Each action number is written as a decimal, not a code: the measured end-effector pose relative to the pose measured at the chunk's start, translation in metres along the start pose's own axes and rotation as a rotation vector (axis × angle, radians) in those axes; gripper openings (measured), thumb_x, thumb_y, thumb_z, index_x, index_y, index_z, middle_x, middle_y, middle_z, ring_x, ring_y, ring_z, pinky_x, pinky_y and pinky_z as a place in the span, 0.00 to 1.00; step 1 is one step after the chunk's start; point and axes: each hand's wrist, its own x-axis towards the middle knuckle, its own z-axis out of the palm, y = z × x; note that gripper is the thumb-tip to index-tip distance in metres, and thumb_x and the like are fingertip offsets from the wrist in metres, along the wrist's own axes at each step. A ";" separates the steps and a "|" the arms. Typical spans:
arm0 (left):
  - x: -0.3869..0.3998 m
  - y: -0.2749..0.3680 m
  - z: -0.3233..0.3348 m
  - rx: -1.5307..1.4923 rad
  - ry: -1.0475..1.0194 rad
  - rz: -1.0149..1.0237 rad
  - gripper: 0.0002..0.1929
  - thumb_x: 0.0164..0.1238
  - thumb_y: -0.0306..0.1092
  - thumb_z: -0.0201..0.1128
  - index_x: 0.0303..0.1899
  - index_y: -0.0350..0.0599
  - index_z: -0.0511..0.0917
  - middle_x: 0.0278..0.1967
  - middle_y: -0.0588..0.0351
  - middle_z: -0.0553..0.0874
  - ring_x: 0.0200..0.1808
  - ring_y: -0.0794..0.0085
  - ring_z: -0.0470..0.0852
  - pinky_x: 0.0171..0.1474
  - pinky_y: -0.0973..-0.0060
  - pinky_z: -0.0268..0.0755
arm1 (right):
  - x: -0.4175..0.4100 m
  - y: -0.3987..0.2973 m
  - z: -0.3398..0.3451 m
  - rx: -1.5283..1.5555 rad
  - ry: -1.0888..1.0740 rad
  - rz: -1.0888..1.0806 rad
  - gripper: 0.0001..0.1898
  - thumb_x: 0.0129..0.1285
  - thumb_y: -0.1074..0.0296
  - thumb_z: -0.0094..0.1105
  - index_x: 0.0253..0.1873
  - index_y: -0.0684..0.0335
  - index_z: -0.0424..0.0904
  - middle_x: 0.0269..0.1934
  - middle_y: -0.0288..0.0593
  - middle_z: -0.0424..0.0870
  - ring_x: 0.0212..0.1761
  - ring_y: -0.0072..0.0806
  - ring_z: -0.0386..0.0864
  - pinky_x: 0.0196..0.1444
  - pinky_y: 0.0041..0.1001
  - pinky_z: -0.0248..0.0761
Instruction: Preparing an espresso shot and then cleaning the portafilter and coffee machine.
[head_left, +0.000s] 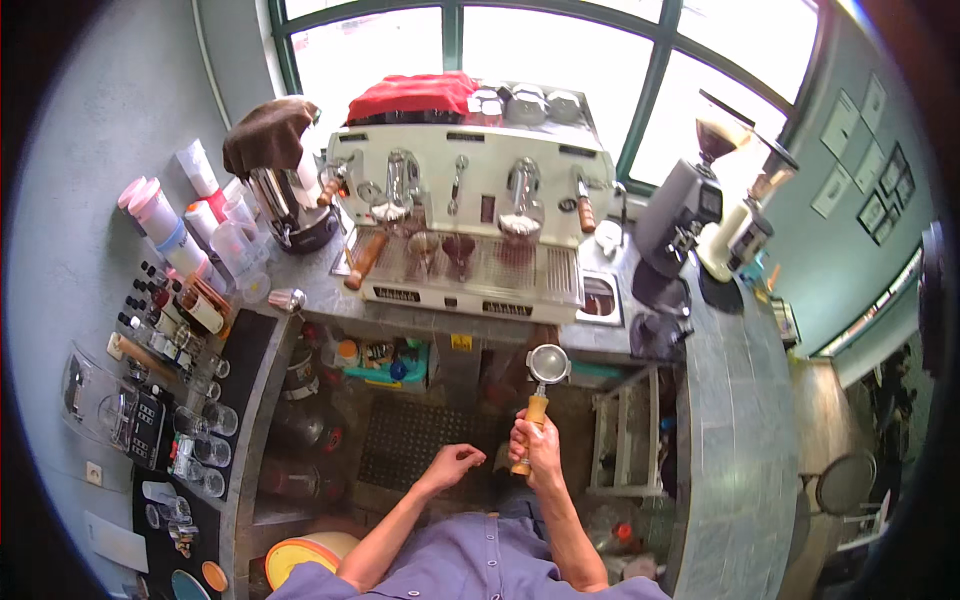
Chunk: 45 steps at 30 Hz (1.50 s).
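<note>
My right hand (535, 448) is closed around the wooden handle of a portafilter (549, 364), held upright in front of the counter with its metal basket facing me. The basket looks bare inside. My left hand (452, 465) hovers to the left at waist height, fingers loosely curled, with nothing seen in it. Beyond them stands a white espresso machine (472, 180) with a second wooden-handled portafilter (366, 259) at its left group. Two glass cups (424, 247) are on its drip tray.
Two coffee grinders (679, 217) stand at the right, near a small counter sink (600, 296) and a black tamping stand (656, 335). Syrup bottles (199, 306) and glasses (219, 418) line the left counter. Below are a metal rack (626, 435) and a round stool (300, 562).
</note>
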 end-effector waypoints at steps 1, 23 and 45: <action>0.015 0.002 -0.003 -0.003 0.026 -0.001 0.16 0.79 0.41 0.65 0.52 0.36 0.87 0.43 0.58 0.92 0.46 0.75 0.88 0.49 0.76 0.79 | 0.022 -0.012 0.012 -0.004 -0.023 0.010 0.07 0.73 0.72 0.58 0.51 0.58 0.70 0.25 0.32 0.69 0.17 0.19 0.66 0.18 0.24 0.63; 0.137 0.021 -0.121 -0.196 0.226 -0.047 0.19 0.77 0.48 0.67 0.40 0.38 0.87 0.37 0.57 0.91 0.39 0.79 0.86 0.42 0.77 0.77 | 0.288 -0.029 0.206 0.176 0.150 -0.429 0.09 0.78 0.67 0.58 0.46 0.58 0.65 0.31 0.34 0.70 0.24 0.21 0.69 0.26 0.26 0.68; 0.200 -0.013 -0.122 -0.036 -0.220 -0.123 0.18 0.78 0.48 0.66 0.46 0.39 0.85 0.38 0.57 0.90 0.41 0.76 0.87 0.45 0.74 0.78 | 0.247 0.015 -0.033 -0.311 0.092 0.247 0.26 0.80 0.43 0.52 0.66 0.60 0.74 0.38 0.40 0.84 0.37 0.31 0.86 0.45 0.39 0.88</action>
